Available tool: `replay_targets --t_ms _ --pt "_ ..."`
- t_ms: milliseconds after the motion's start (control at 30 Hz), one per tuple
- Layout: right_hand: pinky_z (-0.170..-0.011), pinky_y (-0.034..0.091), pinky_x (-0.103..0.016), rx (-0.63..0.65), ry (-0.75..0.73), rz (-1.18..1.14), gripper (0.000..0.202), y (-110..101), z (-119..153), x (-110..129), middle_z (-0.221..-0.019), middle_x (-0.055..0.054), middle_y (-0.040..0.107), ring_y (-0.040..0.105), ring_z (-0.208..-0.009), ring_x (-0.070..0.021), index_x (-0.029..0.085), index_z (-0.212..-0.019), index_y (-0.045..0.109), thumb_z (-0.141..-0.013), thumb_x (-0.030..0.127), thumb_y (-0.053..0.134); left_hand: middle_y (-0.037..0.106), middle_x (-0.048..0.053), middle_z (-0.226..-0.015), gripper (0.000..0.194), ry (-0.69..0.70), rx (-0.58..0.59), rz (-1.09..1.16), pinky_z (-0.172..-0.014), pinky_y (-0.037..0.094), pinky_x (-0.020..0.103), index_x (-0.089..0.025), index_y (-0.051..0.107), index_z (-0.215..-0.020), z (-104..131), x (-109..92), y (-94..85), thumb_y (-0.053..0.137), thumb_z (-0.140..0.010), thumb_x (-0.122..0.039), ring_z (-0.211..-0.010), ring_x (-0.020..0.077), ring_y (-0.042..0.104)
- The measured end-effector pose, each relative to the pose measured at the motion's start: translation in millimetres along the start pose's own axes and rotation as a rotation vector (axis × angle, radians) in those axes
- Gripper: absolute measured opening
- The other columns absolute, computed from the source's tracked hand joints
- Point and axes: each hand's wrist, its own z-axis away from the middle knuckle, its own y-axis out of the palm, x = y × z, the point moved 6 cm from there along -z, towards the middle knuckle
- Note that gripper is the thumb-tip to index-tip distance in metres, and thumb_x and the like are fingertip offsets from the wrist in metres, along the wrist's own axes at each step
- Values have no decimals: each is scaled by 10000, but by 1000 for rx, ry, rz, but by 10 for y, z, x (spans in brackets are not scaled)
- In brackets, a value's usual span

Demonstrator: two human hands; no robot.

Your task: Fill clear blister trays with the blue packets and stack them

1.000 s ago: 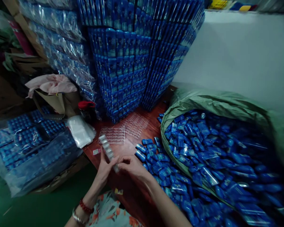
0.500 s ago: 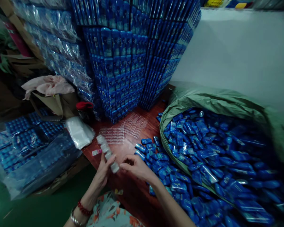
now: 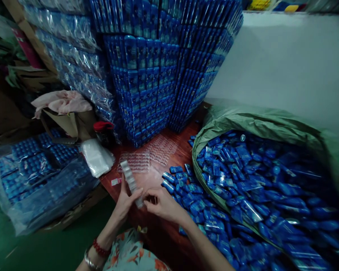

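My left hand (image 3: pixel 126 201) is wrapped round a long pale, translucent segmented strip (image 3: pixel 130 180), which tilts up and to the left above the table. Its lower end (image 3: pixel 139 203) comes out past my left thumb. Close beside that end, my right hand (image 3: pixel 162 203) is closed in a pinch, and whatever its fingertips hold is too small to make out. Beyond the strip lie clear plastic trays with rows of ridges (image 3: pixel 138 160). A small pink and white packet (image 3: pixel 116 181) rests left of my left hand.
Blue packs (image 3: pixel 194 195) are heaped right of my hands, spilling beside a green sack (image 3: pixel 197 146) full of them. Tall stacks of blue bottles (image 3: pixel 147 82) rise behind. At left are clear bags (image 3: pixel 97 158), a red-lidded jar (image 3: pixel 103 128) and a wrapped blue bundle (image 3: pixel 31 180).
The strip has turned slightly in my left hand, with its upper end shifted a little right. My right hand stays close to its lower end. The whole view has shifted slightly.
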Motion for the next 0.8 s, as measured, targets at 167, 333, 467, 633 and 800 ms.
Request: replay_targets --t_ms 167,333,467,633,800 --pt "-571 350 -197 -1 2 41 113 60 -27 5 -693 30 593 484 -626 -96 156 -786 642 -776 166 531 620 67 -1139 883 74 8 -98 -920 448 291 -234 419 -1334 56 -75 32 821 -549 -188 -1033 221 605" --pt "-597 375 -202 -45 -31 204 101 -264 -171 -72 -714 20 621 531 -654 -107 161 -791 641 -778 128 546 635 53 -1082 828 -74 -29 45 -836 507 306 -246 463 -1291 79 20 -152 837 -552 -265 -911 205 641" --pt "-729 406 -263 -166 -109 760 167 -574 -402 -28 -891 -53 630 561 -850 -172 171 -902 604 -832 74 487 608 28 -1087 755 -140 -105 135 -718 557 306 -291 472 -1264 73 47 -338 815 -594 -355 -819 168 640" --pt "-827 402 -336 -150 -71 1121 171 -658 -838 -254 -1006 -123 612 538 -974 -229 150 -964 601 -904 121 444 620 31 -1064 744 -174 -53 175 -763 556 327 -296 469 -1280 86 81 -240 803 -619 -376 -842 179 645" --pt "-834 416 -325 -266 -34 976 224 -656 -907 -382 -1112 -127 594 549 -988 -206 150 -1108 585 -914 194 483 621 6 -1026 713 -157 2 213 -799 534 314 -308 480 -1266 72 177 -115 797 -636 -412 -844 166 636"
